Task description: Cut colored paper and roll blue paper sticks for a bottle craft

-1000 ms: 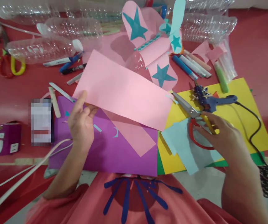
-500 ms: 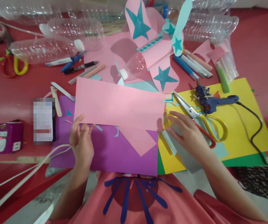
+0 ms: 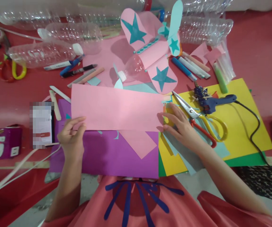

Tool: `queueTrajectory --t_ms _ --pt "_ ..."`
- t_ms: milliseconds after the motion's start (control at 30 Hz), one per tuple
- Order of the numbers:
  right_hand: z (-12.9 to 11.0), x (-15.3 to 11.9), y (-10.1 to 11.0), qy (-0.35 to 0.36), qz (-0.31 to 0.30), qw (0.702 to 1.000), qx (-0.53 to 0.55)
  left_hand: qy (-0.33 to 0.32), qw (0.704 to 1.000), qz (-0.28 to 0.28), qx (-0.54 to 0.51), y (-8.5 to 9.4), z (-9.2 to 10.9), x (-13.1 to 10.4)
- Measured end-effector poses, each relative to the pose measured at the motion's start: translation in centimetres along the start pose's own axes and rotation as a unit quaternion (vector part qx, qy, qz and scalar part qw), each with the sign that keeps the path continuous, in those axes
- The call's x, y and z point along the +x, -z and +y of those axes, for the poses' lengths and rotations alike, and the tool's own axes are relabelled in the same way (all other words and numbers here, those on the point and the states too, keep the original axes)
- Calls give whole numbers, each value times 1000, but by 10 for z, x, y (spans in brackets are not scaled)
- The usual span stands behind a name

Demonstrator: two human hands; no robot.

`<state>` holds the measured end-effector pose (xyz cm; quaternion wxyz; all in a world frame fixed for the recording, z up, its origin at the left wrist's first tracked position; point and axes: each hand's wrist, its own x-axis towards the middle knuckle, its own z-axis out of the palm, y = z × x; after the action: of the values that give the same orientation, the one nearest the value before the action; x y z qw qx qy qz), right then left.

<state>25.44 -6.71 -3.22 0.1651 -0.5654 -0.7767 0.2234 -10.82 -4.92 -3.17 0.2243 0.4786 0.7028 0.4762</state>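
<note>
A long pink paper strip (image 3: 117,108) lies level above a purple sheet (image 3: 119,154). My left hand (image 3: 73,134) pinches its lower left corner between thumb and fingers. At the strip's right edge is my right hand (image 3: 180,126), its fingers spread and the fingertips by the edge. A smaller pink piece (image 3: 140,143) shows from under the strip. Behind it stands a bottle craft (image 3: 153,56) with pink wings and teal stars. Open scissors (image 3: 191,113) with yellow and red handles rest just right of my right hand.
Glue gun (image 3: 211,102) with a black cord on a yellow sheet (image 3: 251,126). Clear bottles (image 3: 43,52) line the back. Pens (image 3: 79,71) and markers (image 3: 183,67) lie in front of them. A phone (image 3: 42,124) and purple power adapter (image 3: 7,142) are at the left.
My left hand has shifted left and down and now pinches the strip's corner. The right hand has moved slightly left, up to the strip's edge. The whole view has shifted a little.
</note>
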Motion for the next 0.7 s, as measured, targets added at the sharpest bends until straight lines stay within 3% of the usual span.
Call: queueTrajectory --t_ms 100,200,333,533,633,700 --pt "-4 7 10 -2 58 998 35 -24 994 -87 61 5 7 -2" --pt "-7 33 24 25 93 995 19 -39 987 -129 88 5 12 -6" --pt "-6 98 29 87 54 995 11 -30 988 -117 94 0 14 -8" --pt "-11 203 -4 94 23 995 24 -47 991 -90 92 -4 9 -10" --pt "-28 221 -8 56 36 995 73 -51 991 -83 87 -4 8 -11" --pt "-39 218 2 17 36 993 110 -52 992 -84 84 -3 7 -12"
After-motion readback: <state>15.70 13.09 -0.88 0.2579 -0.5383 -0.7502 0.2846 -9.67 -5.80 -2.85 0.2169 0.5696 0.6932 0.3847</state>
